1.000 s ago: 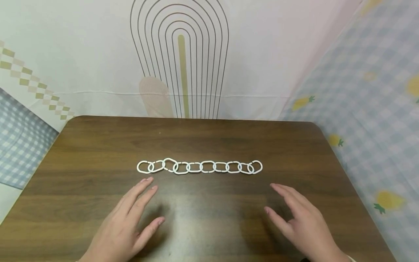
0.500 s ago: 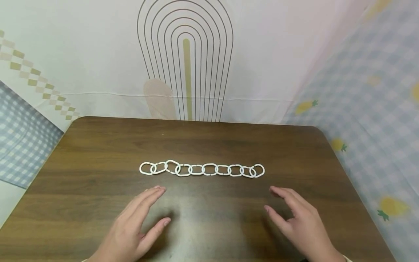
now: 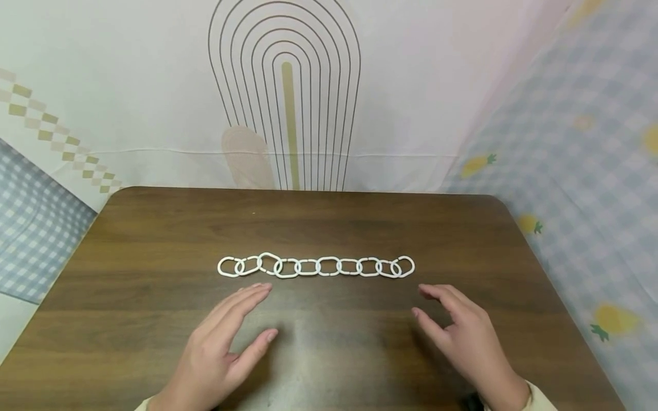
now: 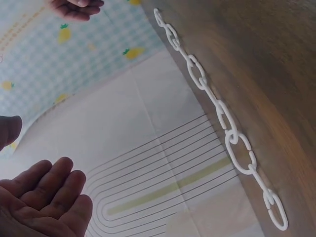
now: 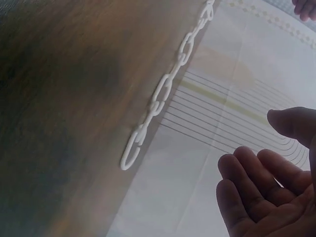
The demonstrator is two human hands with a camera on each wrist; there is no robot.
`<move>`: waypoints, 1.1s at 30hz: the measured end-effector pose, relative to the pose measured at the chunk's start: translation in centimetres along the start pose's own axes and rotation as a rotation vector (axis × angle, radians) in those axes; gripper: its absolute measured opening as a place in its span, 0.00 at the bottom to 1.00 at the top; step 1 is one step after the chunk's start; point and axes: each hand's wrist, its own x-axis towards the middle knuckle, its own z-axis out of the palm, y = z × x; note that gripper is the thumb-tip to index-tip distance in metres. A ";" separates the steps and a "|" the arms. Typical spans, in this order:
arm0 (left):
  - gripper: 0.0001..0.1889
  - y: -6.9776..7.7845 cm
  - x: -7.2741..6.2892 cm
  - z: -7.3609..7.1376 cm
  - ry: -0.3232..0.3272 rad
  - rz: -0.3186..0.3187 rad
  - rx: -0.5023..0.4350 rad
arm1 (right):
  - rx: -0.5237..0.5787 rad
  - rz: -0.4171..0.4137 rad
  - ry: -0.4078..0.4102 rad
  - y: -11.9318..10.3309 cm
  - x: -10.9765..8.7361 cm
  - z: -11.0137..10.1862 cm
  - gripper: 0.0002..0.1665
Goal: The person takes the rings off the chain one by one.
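Note:
A chain of several white plastic links (image 3: 329, 258) lies stretched from left to right across the wooden table. Its third link from the left bulges a little toward the back. My left hand (image 3: 218, 345) hovers in front of the chain's left part, thumb spread from the fingers, nothing in it. On the other side, my right hand (image 3: 465, 337) hovers in front of the chain's right end, also holding nothing, fingers slightly bent. Both wrist views show the chain (image 4: 239, 153) apart from the fingers (image 5: 252, 192).
The brown table (image 3: 329, 222) has rounded back corners. Behind it hangs a pale cloth (image 3: 411, 85) with an arch pattern. A checked cloth (image 3: 581, 228) with yellow fruit prints runs along the right side, and another checked cloth (image 3: 38, 222) shows at the left.
My left hand has moved to the right, and its fingers now reach toward the third link. The right hand has shifted slightly left and forward. The chain lies the same way.

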 end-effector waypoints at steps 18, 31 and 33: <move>0.23 -0.7 -0.3 1.5 -0.014 -0.106 0.038 | 0.057 0.090 0.007 1.2 -0.5 2.1 0.20; 0.19 -1.2 0.4 2.6 -0.015 -0.135 0.023 | 0.234 0.297 -0.120 2.4 1.1 3.1 0.12; 0.19 -1.1 0.5 2.9 -0.023 -0.139 0.012 | 0.244 0.319 -0.130 2.6 1.2 3.2 0.12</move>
